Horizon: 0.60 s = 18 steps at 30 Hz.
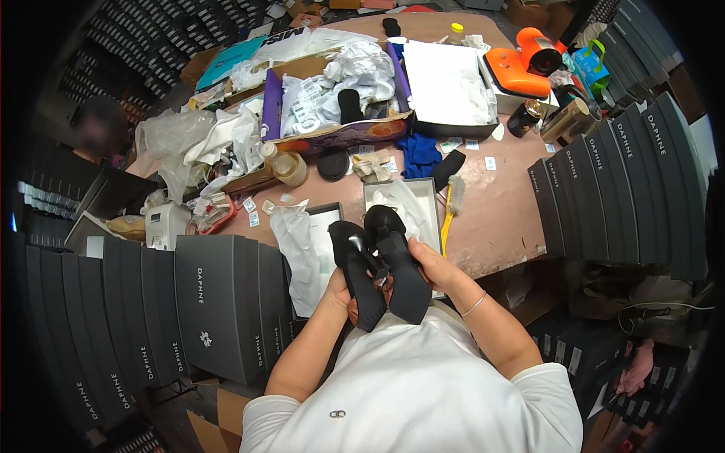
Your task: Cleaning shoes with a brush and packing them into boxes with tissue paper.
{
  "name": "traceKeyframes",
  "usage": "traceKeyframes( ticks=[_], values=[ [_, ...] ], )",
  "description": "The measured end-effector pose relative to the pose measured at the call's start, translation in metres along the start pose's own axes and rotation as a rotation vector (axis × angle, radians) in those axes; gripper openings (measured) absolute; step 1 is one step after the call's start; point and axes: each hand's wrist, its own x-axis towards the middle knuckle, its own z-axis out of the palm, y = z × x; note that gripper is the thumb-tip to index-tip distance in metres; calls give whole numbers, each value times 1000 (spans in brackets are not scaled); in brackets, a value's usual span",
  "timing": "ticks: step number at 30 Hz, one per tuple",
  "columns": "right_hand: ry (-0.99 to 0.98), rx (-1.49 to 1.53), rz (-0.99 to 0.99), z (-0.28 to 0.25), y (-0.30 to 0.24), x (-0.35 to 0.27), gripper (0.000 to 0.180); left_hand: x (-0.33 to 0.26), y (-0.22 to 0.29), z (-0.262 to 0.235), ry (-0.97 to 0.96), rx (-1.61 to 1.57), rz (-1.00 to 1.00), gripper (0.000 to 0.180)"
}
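A pair of black high-heeled shoes is held up close in front of my body, soles facing me. My left hand (340,290) is closed round the left shoe (368,299), and my right hand (432,264) grips the right shoe (409,284) along its outer side. The heels lie close together between the two soles; some fingers are hidden behind the shoes. Just beyond them sits an open shoebox (436,226) with white tissue paper (398,202) in it. Another grey-edged tray or lid (325,219) is to its left, with more white paper (293,253) over its side.
Stacked dark grey shoeboxes flank me at left (219,302) and right (604,196). A yellow-handled brush (451,208), blue cloth (418,155), glass jar (288,167) and purple carton (332,136) of crumpled paper lie beyond. An orange device (521,66) stands far right. Another person (102,128) is at left.
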Motion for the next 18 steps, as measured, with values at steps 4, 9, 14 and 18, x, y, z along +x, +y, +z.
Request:
traceKeyframes(
  ticks=[4,9,14,18],
  values=[
    [204,-19,-72,-46,-32,-38,27,-2,-2,35,-113,-65,-130,54],
    [666,-340,-184,-181,-45,-57,20,2,-2,34,-231,-54,-134,75],
    [883,-1304,-85,-235,-39,-27,24,-1,-6,38,-340,-57,-127,84],
    [576,-917,-508,-109,-84,-14,49,-4,-14,34,-284,116,-112,77]
  ],
)
